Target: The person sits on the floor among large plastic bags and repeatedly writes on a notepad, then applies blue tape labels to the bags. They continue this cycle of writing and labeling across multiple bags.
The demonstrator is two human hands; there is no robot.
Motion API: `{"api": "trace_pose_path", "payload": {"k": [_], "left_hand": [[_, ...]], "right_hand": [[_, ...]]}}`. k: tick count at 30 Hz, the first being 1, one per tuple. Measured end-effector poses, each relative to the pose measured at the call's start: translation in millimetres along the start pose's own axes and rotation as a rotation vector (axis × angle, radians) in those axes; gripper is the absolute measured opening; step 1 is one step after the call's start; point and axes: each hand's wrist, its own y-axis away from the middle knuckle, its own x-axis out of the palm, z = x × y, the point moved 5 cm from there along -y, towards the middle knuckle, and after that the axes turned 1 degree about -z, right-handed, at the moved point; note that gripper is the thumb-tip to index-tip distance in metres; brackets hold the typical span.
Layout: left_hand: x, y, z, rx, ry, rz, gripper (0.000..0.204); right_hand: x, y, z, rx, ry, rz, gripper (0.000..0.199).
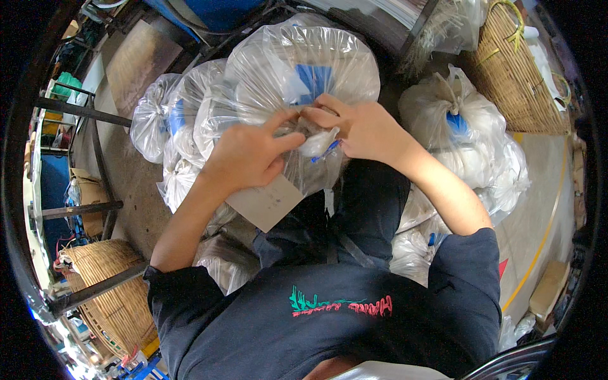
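A big clear plastic bag (342,47) full of pale contents, with a blue patch showing through, stands upright in front of me. Its gathered neck (315,144) is between my two hands. My left hand (247,155) pinches the plastic from the left, thumb and forefinger curved toward the neck. From the other side my right hand (362,130) grips the bunched plastic, fingertips meeting those of the left. A bit of blue tie (325,152) shows just below the right fingers. Under my left hand hangs a plain card tag (266,204); what holds it is hidden.
More filled clear bags (453,120) are piled at the right, and others (155,117) at the left. A wicker basket (522,79) stands far right, another (107,278) near left beside a dark metal frame (82,111). A blue container (202,14) is at the back.
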Motion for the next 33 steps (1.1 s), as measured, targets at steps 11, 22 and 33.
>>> {"api": "trace_pose_path", "payload": {"k": [11,22,33], "left_hand": [[5,-8,12,-0.145,-0.296,0.012,0.058],[1,-31,26,-0.165,-0.407,0.043,0.066],[-18,-55,18,-0.268,-0.407,-0.128,0.066]], "right_hand": [[-16,-19,-19,0.141,0.162,-0.034,0.035],[-34,-3,-26,-0.158,0.684,-0.131,0.04],[-35,-2,-26,-0.113,0.808,-0.195,0.039]]}}
